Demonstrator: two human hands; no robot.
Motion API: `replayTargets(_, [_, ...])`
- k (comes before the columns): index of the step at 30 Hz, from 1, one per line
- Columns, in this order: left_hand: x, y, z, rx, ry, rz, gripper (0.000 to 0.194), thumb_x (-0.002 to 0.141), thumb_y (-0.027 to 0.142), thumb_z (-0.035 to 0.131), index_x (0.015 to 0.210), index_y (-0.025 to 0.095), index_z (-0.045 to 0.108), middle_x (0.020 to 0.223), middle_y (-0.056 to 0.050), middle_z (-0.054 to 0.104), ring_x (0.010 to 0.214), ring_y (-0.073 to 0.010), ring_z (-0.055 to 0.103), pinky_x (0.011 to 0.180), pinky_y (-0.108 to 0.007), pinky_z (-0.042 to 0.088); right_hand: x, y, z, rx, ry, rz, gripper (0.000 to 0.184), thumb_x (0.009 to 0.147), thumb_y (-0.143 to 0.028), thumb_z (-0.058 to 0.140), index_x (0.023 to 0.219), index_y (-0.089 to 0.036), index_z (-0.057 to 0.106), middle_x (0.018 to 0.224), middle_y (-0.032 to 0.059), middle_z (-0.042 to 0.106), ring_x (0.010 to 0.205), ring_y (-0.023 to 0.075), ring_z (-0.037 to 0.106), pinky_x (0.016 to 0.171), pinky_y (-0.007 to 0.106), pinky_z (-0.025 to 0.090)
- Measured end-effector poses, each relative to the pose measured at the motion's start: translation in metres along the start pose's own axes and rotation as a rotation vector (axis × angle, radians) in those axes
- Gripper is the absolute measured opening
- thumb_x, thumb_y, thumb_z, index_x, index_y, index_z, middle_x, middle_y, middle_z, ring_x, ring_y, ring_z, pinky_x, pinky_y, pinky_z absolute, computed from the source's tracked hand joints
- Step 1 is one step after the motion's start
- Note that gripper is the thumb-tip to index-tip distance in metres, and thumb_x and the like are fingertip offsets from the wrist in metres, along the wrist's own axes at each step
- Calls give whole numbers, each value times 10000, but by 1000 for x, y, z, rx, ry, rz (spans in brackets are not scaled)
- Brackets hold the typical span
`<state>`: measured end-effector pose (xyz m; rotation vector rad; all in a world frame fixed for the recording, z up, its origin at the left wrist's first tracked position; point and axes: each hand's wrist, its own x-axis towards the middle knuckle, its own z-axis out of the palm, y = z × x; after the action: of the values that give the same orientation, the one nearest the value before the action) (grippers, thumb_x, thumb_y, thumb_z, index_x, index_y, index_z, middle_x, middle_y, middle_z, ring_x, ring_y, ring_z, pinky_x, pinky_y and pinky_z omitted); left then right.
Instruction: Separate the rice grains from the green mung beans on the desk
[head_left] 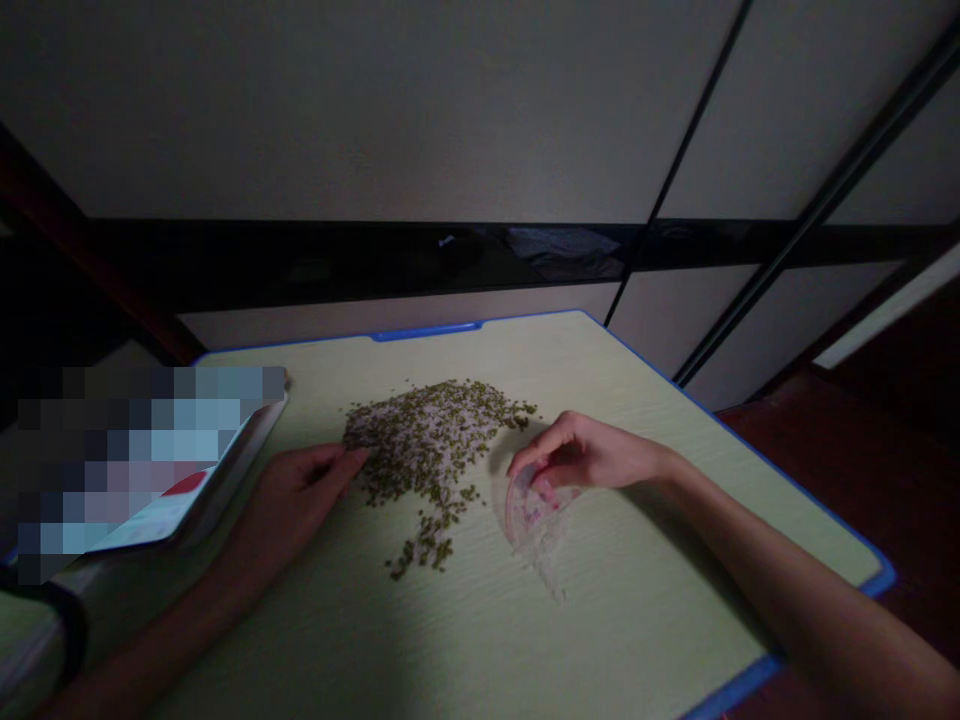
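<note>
A loose heap of green mung beans mixed with white rice-like grains point(431, 435) is spread over the middle of the table, with a thin tail of beans trailing toward me. At the heap's left edge is my left hand point(300, 490), thumb and forefinger pressed together; anything between them is too small to make out. To the right of the heap, my right hand point(585, 455) bends downward with its fingers closed in a pinch. Under its fingertips lies a pale patch of small white grains point(540, 550), apart from the heap. What those fingertips hold is hidden.
The pale table point(645, 620) has a blue rim and a blue handle point(427, 331) at its far edge. A tablet-like screen point(165, 515), partly blurred out, leans at the left beside a dark cable point(71, 625). Cabinet panels point(375, 110) stand behind the table.
</note>
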<state>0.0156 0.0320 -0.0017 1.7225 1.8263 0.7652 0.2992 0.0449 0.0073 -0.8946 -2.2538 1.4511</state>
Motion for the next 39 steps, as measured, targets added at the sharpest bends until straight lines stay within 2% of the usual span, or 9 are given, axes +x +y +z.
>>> replayTargets(4, [-1,0,-1,6,7,12,389,642,527,403,433,203,350,398,86,295,397,-78,321,437,-203,250,2,5,2,16,57,-45,243,744,-174,559,957,-81,633,666,30,589,547,97,511,510,220,400])
replayTargets(7, [-1,1,-1,9,11,17,388,642,522,400,428,203,346,400,83,297,402,-79,329,438,-202,252,3,5,3,-8,121,-28,267,743,-189,564,989,-99,614,628,9,579,525,91,504,479,208,381])
replayTargets(12, [-1,-1,-1,-2,-1,10,393,640,531,398,430,203,347,404,83,293,405,-79,324,434,-203,247,6,6,1,-32,298,25,309,719,-170,549,1005,-61,587,562,4,577,471,84,468,439,205,337])
replayTargets(17, [-1,-2,-1,10,3,5,388,641,530,391,438,202,357,408,82,293,407,-80,325,434,-204,245,10,9,2,14,490,23,308,697,-236,581,964,-81,593,542,-9,553,470,87,464,438,211,334])
replayTargets(22, [0,1,0,4,11,18,390,633,531,390,427,202,353,401,82,296,403,-79,325,444,-206,256,12,14,3,8,529,77,308,697,-221,567,975,-91,586,544,-4,564,427,80,444,402,208,329])
replayTargets(28, [0,1,1,-5,8,10,385,628,526,393,422,205,347,394,83,292,393,-77,317,430,-205,243,10,18,-5,-13,689,122,265,684,-224,568,913,-93,595,548,-5,523,445,87,458,392,205,323])
replayTargets(35, [0,1,0,-11,5,13,387,627,523,400,414,205,341,381,87,286,378,-72,305,427,-204,242,13,20,-1,-14,669,152,285,688,-253,568,936,-114,589,562,7,561,433,87,459,388,207,328])
replayTargets(39, [-1,-1,1,-16,17,32,384,631,519,407,420,202,359,390,85,304,387,-73,315,429,-201,244,14,18,-2,-31,705,172,273,671,-224,566,909,-95,595,544,10,561,424,84,449,387,205,320])
